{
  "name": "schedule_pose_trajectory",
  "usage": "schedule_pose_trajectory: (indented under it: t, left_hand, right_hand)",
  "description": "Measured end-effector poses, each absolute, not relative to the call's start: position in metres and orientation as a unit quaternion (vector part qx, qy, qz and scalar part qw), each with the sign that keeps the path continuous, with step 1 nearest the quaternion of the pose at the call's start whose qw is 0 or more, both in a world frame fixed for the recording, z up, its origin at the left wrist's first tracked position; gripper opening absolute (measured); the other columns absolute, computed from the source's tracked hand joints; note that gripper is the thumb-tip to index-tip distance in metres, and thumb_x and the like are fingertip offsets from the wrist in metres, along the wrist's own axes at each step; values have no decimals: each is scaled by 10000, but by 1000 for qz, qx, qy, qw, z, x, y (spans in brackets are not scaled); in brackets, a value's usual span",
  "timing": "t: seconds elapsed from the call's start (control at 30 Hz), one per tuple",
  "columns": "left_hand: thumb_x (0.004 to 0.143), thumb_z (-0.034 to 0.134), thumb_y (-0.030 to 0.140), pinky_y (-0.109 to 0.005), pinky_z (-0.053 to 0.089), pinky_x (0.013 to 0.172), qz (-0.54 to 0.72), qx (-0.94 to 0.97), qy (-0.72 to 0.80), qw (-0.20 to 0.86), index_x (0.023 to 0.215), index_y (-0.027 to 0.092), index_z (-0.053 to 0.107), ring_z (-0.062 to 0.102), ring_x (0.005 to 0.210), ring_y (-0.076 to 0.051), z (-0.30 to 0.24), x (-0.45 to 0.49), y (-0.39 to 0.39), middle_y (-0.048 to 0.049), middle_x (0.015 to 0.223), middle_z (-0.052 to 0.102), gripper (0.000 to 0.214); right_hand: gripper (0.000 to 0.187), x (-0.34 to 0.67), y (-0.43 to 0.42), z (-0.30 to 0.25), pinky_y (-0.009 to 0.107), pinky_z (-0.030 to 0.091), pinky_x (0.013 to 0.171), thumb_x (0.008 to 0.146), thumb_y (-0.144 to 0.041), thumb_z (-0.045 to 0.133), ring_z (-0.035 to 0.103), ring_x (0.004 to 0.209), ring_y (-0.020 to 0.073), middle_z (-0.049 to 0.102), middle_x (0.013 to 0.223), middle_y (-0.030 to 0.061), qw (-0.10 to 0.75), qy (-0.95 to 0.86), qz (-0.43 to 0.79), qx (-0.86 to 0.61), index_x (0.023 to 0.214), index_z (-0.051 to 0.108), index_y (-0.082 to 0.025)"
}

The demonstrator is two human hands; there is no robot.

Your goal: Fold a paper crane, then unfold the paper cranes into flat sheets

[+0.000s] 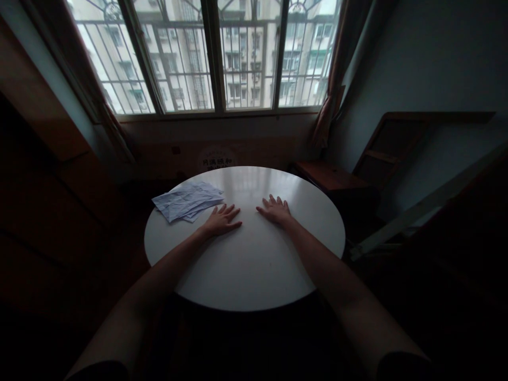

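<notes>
My left hand [222, 220] lies palm down on the round white table [250, 275], its fingers spread and pointing right. Just beyond it, at the table's left side, is a loose stack of creased white paper sheets [188, 200]. The sheets overlap unevenly, and a corner reaches the table's rim. My right hand [275, 210] also rests palm down, right of the middle, fingers apart and pointing up and left. Bare tabletop separates the two hands. Neither hand holds anything, and the left one is nearest to the papers.
Behind the table is a barred window [216, 58] with curtains at both sides. A low brown wooden piece of furniture [329, 176] stands at the back right, with a wooden frame [391, 145] leaning near the wall. Tall wooden cabinets [39, 116] line the left. The floor is very dark.
</notes>
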State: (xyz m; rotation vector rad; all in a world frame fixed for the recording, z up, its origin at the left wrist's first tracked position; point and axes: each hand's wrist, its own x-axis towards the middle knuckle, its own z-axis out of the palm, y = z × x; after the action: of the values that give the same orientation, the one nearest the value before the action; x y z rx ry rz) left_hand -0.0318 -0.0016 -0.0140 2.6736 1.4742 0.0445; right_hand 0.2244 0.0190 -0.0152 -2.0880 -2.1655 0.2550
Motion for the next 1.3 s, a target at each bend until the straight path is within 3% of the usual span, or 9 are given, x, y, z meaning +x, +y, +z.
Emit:
schedule_pose_trajectory:
  t: [1.3]
  left_hand:
    - [881, 263, 731, -580, 99, 1155, 24, 879, 472, 63, 1526, 271, 246, 114, 1469, -375, -13, -34, 0, -71, 1604, 168, 793]
  right_hand:
    - [795, 226, 22, -15, 590, 1, 1156, 894, -701, 237, 12, 1481, 371, 56, 1628, 89, 21, -727, 104, -678, 1544, 166, -247]
